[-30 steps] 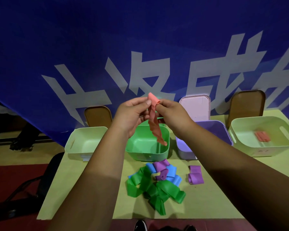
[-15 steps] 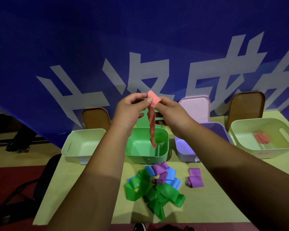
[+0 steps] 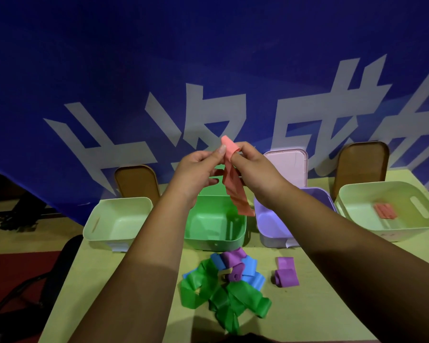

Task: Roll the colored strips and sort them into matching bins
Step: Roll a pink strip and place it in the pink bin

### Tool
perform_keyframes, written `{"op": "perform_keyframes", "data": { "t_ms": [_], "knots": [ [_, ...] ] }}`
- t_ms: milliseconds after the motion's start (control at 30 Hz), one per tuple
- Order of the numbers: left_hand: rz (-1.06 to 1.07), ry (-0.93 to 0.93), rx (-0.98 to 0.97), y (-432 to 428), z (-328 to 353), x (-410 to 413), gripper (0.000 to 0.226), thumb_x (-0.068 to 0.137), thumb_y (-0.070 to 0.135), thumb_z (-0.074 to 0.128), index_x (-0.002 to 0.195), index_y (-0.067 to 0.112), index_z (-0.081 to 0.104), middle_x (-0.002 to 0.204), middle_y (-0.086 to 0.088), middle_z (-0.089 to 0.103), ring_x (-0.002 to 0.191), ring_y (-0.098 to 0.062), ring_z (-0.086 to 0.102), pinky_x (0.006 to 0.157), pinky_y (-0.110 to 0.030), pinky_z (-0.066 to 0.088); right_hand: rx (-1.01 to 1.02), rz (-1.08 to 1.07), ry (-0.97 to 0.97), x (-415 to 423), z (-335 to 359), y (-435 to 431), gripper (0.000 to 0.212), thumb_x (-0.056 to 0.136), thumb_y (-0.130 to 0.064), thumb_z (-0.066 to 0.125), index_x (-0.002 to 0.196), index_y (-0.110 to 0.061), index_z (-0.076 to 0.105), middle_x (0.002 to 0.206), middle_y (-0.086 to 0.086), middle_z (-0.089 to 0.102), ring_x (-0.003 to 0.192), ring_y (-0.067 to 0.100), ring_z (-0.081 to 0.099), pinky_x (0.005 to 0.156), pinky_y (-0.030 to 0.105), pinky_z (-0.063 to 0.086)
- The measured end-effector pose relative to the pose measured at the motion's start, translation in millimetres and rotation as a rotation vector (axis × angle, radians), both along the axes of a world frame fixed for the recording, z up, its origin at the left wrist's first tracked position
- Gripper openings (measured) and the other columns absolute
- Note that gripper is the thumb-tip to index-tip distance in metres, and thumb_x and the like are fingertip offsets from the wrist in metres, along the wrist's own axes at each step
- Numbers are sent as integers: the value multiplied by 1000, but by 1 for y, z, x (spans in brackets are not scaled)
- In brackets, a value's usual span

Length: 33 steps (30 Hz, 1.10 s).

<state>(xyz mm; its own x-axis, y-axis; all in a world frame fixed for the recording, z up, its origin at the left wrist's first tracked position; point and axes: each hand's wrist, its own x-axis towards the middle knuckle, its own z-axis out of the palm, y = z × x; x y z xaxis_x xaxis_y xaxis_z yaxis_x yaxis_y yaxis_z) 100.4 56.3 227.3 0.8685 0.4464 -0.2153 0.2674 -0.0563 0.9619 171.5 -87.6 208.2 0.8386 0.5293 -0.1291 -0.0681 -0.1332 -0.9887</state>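
head view: the left hand [image 3: 195, 174] and right hand [image 3: 256, 173] both pinch the curled top of the red strip [image 3: 237, 194], raised over the green bin [image 3: 213, 241], seemingly so its tail hangs free for rolling. a red roll [image 3: 384, 211] lies in the far-right cream bin [image 3: 394, 233]. the right forearm hides part of the purple bin [image 3: 270, 226]; the curl's tightness is unclear.

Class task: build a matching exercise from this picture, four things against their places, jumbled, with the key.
1 hanging red strip
2 other red strip
3 lone purple strip
4 green bin

A in the right-end cream bin
B pinched by left hand and right hand
C lying right of the strip pile
D left of the purple bin

Pairs: 1-B, 2-A, 3-C, 4-D
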Motion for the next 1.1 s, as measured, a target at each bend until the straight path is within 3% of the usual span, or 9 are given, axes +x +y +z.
{"op": "perform_keyframes", "data": {
  "t_ms": [167, 400, 633, 800, 967, 1100],
  "knots": [
    [16, 5, 51, -3, 0, 10, 37, 98, 60, 71, 110, 26, 78, 112, 5, 80, 110, -18, 75, 96, -40, 64, -16, 2, -2, 9, -2, -1, 23, 104, -62, 55, 117, -45, 62, 111, -3, 77, 99, 24, 78, 95, 52, 63],
    [0, 6, 79, -5, 5, 25, 38, 100, 56, 70, 112, 22, 77, 107, 5, 81, 97, -14, 79, 91, -38, 66, -53, -21, -8, 24, -3, -2, 34, 106, -60, 52, 131, -37, 57, 111, -2, 73, 100, 20, 75, 89, 43, 62],
    [9, -6, -34, -2, 5, 36, 49, 98, 55, 73, 120, 11, 75, 108, -3, 83, 103, -20, 80, 94, -41, 66, -103, -46, -32, 34, 2, -1, 33, 106, -51, 51, 131, -30, 58, 109, -4, 70, 98, 17, 70, 78, 36, 56],
    [-10, 29, -157, -5, 9, 30, 61, 100, 59, 69, 124, 3, 71, 91, -4, 75, 84, -17, 67, 77, -34, 56, -102, -46, -15, 30, 5, 3, 34, 107, -50, 51, 132, -28, 57, 111, -1, 70, 92, 18, 73, 62, 27, 55],
    [-70, 76, -167, -3, 4, 16, 66, 101, 65, 63, 127, 5, 73, 81, -4, 65, 67, -14, 53, 59, -30, 42, -98, -38, -70, 23, 4, 3, 27, 106, -49, 54, 116, -28, 67, 102, -7, 73, 96, 16, 71, 80, 36, 56],
    [-75, 106, -87, 2, 5, 1, 46, 103, 56, 66, 112, 13, 79, 65, 6, 63, 56, -9, 52, 59, -30, 39, -46, 6, -49, 17, -5, -5, 27, 101, -50, 65, 106, -26, 76, 95, -4, 80, 97, 20, 76, 94, 46, 61]
  ]
}}
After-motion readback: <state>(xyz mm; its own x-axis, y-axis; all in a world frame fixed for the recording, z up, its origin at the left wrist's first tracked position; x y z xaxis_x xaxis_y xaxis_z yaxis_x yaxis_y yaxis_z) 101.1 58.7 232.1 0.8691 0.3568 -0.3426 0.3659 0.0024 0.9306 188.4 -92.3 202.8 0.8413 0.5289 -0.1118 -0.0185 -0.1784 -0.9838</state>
